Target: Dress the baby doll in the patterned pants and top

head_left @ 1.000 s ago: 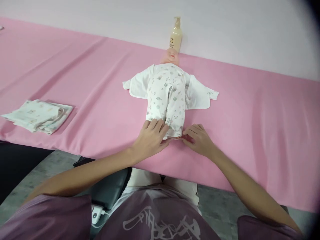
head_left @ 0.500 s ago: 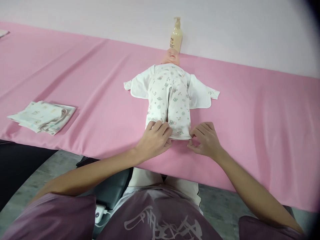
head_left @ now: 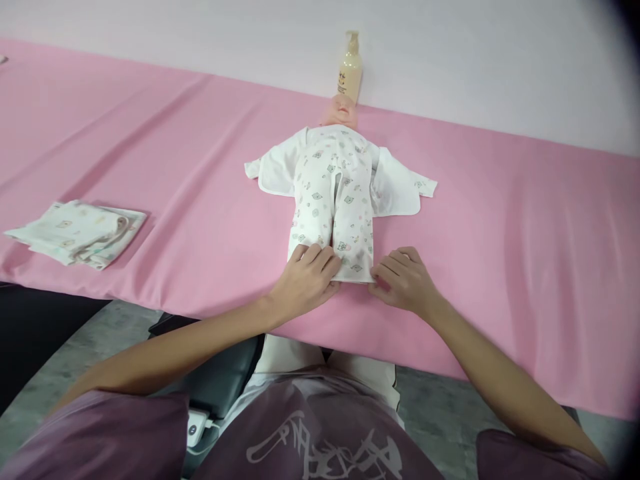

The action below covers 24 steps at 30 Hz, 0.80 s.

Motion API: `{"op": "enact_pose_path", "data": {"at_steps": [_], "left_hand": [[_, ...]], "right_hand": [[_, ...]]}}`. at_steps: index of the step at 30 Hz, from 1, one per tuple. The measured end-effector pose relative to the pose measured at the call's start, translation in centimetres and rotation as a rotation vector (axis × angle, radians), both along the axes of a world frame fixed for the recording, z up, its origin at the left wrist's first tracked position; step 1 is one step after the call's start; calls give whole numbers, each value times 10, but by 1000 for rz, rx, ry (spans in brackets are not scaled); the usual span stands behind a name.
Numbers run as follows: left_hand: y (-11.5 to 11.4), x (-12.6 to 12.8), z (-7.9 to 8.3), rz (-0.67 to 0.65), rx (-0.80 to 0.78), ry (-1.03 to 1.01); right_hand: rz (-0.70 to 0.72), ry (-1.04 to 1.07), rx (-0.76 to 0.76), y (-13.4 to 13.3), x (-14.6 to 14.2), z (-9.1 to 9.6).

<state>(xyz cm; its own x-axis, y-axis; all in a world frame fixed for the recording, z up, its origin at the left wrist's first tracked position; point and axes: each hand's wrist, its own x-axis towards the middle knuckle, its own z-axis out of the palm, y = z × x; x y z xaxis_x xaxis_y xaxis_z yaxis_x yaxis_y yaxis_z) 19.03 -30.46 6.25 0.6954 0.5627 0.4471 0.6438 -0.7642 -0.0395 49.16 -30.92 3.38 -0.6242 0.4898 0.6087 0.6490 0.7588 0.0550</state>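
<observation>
A baby doll (head_left: 342,112) lies on its back, head toward the wall. Printed white baby pants (head_left: 353,223) cover its legs and trunk, over a white top (head_left: 397,183) whose sleeves spread to both sides. My left hand (head_left: 310,277) is closed at the hem between the two legs, pinching the inner corner of the right-hand pant leg. At that hem's outer corner, my right hand (head_left: 404,280) pinches the cloth between thumb and fingers. The hem is stretched between my hands. My left hand covers the end of the other leg.
A cream pump bottle (head_left: 350,70) stands behind the doll's head against the white wall. Folded printed cloth (head_left: 83,230) lies at the left on the pink table cover (head_left: 200,167). The table's front edge runs below my forearms.
My right hand has moved slightly left with the outer hem corner, and that pant leg looks narrower and straighter. My left hand stays at the hem. The view has shifted slightly.
</observation>
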Motion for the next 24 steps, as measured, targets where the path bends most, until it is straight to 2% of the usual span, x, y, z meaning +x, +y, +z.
{"op": "enact_pose_path", "data": {"at_steps": [5, 10, 15, 19, 22, 24], "left_hand": [[-1, -2, 2, -34, -42, -20], [0, -8, 1, -54, -103, 8], [1, -11, -1, -98, -92, -1], [1, -15, 5, -159, -96, -82], [19, -27, 18, -143, -125, -160], [51, -39, 28, -54, -170, -223]], "right_hand": [[42, -61, 27, -8, -3, 5], [101, -38, -68, -8, -7, 2], [107, -45, -75, -7, -5, 3], [124, 7, -216, -11, 0, 8], [91, 98, -343, -5, 8, 14], [18, 162, -396, 13, 15, 22]]}}
